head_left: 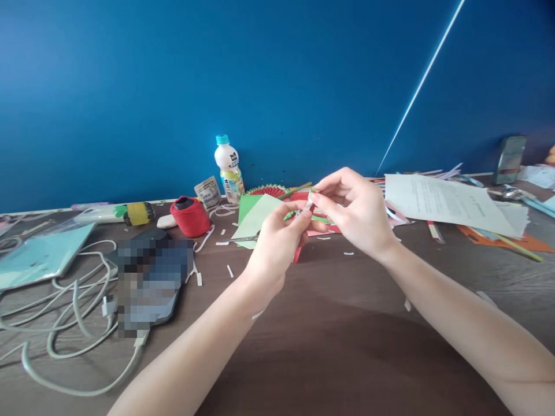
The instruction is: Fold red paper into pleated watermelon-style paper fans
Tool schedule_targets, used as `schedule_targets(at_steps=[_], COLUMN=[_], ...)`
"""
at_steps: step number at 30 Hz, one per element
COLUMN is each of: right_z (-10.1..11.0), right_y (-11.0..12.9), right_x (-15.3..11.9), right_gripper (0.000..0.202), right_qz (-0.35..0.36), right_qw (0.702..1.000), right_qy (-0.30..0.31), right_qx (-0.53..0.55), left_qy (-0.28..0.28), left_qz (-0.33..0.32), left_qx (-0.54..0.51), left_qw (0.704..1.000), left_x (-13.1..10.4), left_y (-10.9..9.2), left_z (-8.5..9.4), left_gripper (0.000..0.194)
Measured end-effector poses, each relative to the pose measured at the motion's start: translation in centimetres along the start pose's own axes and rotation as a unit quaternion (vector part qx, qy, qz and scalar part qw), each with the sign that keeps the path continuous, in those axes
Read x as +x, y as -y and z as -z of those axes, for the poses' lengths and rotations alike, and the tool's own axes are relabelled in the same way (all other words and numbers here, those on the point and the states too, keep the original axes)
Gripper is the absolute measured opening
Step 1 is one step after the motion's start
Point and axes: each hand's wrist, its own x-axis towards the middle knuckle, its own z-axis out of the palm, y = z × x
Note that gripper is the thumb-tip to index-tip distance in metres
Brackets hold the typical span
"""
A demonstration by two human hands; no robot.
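Observation:
Above the dark table (pixel 329 323), my left hand (pixel 281 237) and my right hand (pixel 358 211) meet near the middle of the view. Both have their fingertips pinched on a small green and white paper piece (pixel 311 199). A bit of red shows below my left hand. Behind the hands lie a pale green sheet (pixel 255 219) and a red folded paper fan with a green edge (pixel 266 190). Scissors (pixel 243 238) lie just left of my left hand, partly hidden by it.
A bottle (pixel 229 173), a red roll (pixel 189 217) and a phone (pixel 156 289) with white cables (pixel 78 300) are on the left. Printed sheets (pixel 451 199) lie on the right over orange paper (pixel 537 245). Small white scraps are scattered about. A blue wall (pixel 277 86) stands behind.

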Motion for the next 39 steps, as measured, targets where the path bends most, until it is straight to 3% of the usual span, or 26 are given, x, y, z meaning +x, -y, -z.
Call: schedule_targets(at_steps=[8, 13, 20, 27, 33, 39], right_z=[0.1, 0.2, 0.2, 0.1, 0.1, 0.1], right_y=[-1.3, -1.6, -1.2, -0.8, -0.4, -0.1], right_x=[0.4, 0.7, 0.7, 0.4, 0.1, -0.2], right_gripper=[0.006, 0.005, 0.007, 0.008, 0.007, 0.007], right_qz=[0.055, 0.057, 0.034, 0.008, 0.006, 0.048], right_qw=[0.997, 0.997, 0.999, 0.999, 0.999, 0.999], right_qy=[-0.035, -0.038, 0.002, 0.027, 0.025, 0.018], right_qx=[-0.030, -0.033, 0.004, 0.022, 0.023, -0.015], left_qy=[0.075, 0.099, 0.075, 0.089, 0.037, 0.008], left_qz=[-0.003, 0.009, 0.031, 0.038, 0.006, -0.001], left_qx=[0.085, 0.096, 0.082, 0.106, 0.163, 0.178], left_qw=[0.994, 0.990, 0.993, 0.990, 0.986, 0.984], left_x=[-0.6, -0.9, -0.6, 0.1, 0.1, 0.3], left_y=[-0.3, -0.5, -1.5, -1.1, -0.8, -0.6], left_z=[0.0, -0.1, 0.6, 1.2, 0.9, 0.8], left_gripper=[0.041, 0.042, 0.029, 0.015, 0.021, 0.019])
